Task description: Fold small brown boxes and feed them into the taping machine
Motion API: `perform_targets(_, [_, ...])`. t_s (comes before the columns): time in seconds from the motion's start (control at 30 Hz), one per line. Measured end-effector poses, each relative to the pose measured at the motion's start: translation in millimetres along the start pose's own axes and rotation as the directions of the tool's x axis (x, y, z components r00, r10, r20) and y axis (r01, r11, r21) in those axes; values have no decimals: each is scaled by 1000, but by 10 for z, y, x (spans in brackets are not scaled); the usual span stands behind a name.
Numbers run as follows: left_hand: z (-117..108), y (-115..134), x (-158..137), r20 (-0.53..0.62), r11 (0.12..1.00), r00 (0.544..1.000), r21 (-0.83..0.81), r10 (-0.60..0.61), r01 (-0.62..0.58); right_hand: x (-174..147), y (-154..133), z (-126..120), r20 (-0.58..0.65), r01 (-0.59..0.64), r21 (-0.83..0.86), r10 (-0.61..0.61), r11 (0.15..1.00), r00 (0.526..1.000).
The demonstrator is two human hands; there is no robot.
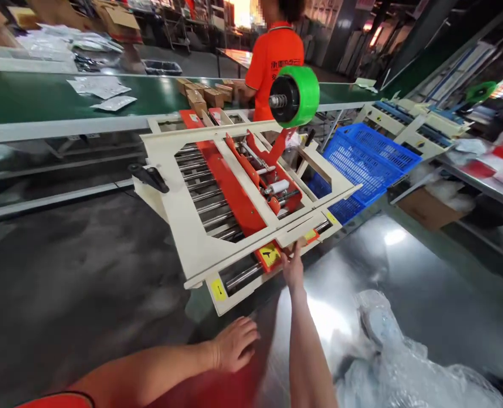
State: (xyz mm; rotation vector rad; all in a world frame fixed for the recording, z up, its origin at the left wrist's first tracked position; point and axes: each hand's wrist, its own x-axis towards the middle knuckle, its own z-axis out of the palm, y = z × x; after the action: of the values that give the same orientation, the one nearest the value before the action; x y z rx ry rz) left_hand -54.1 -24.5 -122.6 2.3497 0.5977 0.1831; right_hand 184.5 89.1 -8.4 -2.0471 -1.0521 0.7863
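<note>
R hand (pixel 293 266) is reaching out, fingers open, touching the near edge of the taping machine (pixel 234 198) past the steel surface (pixel 404 272). L hand (pixel 234 343) is resting flat, holding nothing. Machine's prob. heavy & rigid; best gripped by the cream frame, not the rollers (pixel 203 195).

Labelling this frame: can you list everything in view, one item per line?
carton sealing machine: 1, cream frame with orange centre, middle
tape roll: 1, green, on top of the machine
plastic crate: 1, blue, right of the machine
conveyor belt: 1, green, far left
small cartons: several, brown, on the belt
plastic wrapping: 1 heap, clear, lower right
co-worker: 1, orange shirt, behind the machine
left hand: 1, flat on the steel table
right hand: 1, fingertips at the machine's near edge
</note>
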Motion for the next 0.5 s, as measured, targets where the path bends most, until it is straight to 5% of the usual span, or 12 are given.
perform_targets(0.1, [-86, 9, 8, -2, 1000, 1000, 12, 11, -11, -497, 86, -202, -23, 21, 57, -20, 998, 1000])
perform_targets(0.2, [-154, -9, 81, -4, 1000, 1000, 17, 13, -13, -1537, 507, -832, -283, -51, -39, 38, 998, 958])
perform_targets(0.27, [-173, -37, 173, -9, 1000, 1000, 17, 26, -26, -2528, 902, -1346, -568, -216, -202, 65, 955, 820])
perform_targets(0.37, [-196, -91, 296, -41, 998, 997, 22, 66, -65, -4133, 1553, -1895, -807, -533, -173, 191, 828, 559])
perform_targets(0.43, [-199, -104, 355, -74, 997, 995, 31, 68, -66, -4951, 1956, -2008, -878, -809, -96, 333, 580, 344])
perform_targets(0.47, [-183, -81, 383, -99, 998, 994, 31, 52, -49, -5223, 2108, -1998, -886, -852, -97, 346, 515, 310])
perform_targets(0.5, [-148, -22, 411, -124, 1000, 992, 9, 30, -29, -5398, 2205, -1955, -859, -842, -182, 334, 508, 388])
